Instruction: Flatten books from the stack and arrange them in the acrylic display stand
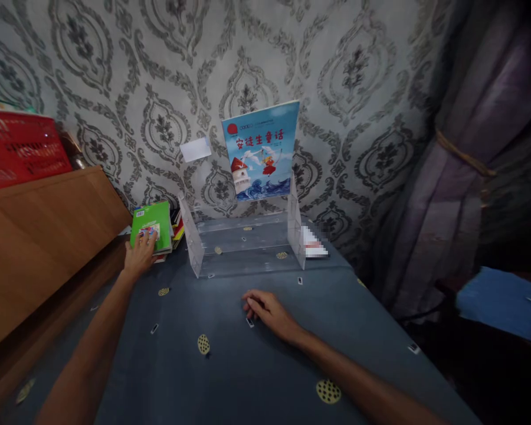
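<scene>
At the left, a green book [152, 221] lies on top of a small stack of books. My left hand [140, 252] rests on its cover with the fingers spread, not wrapped round it. Over the middle of the table, my right hand [265, 310] is loosely bent with nothing visible in it. Beyond it stands a clear rack [296, 227] with two side panels. Above the back of this rack, a blue picture book [263, 153] is upright before the wall, cover facing me; what supports it I cannot tell.
A dark patterned cloth [177, 354] covers the table. Along the left runs a wooden cabinet [48, 236] with a red basket [24, 150] on it. A white item [314, 245], partly blurred, lies right of the rack. A purple curtain [460, 195] hangs at the right.
</scene>
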### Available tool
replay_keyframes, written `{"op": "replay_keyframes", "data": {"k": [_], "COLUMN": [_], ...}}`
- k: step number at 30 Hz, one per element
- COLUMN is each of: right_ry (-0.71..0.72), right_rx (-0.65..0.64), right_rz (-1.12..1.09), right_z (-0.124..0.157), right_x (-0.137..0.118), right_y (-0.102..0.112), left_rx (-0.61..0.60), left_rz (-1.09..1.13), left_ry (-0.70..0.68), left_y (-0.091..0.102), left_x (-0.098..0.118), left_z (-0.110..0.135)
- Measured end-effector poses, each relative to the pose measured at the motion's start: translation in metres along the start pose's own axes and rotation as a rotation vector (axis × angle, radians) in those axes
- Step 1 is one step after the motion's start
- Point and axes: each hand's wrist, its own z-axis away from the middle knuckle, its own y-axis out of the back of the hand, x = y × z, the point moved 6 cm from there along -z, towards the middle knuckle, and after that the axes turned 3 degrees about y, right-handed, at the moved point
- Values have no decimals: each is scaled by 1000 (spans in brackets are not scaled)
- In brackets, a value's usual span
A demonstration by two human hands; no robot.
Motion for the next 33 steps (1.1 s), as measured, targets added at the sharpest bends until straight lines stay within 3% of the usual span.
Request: {"op": "replay_keyframes", "data": {"k": [7,11,14,18,21,25,30,33], "right_ry": [0,2,-6,-11,0,3,0,1], "right_rx": [10,-2,-2,-11,-7,-1,-9,-10], "right_rz": [4,9,4,-9,3,32,46,49], "right_z": [0,-1,-1,-1,-1,-1,0,-1], "right_x": [1,-1,-1,1,3,3,0,4], "right_y": [0,-1,-1,-2,-2,-1,-1,0], "left_rx": [1,-28,-96,-40,-25,-23,74,31], "left_rz": [54,129,155,157,140,105,108,135], "left_ry": [49,112,279,388,363,228,187,142], "left_y": [1,24,43,64,66,63,67,66], "left_x": [8,-10,-31,-42,-37,-14,16,37], "left_z": [-5,-13,-17,-12,3,32,84,122]}}
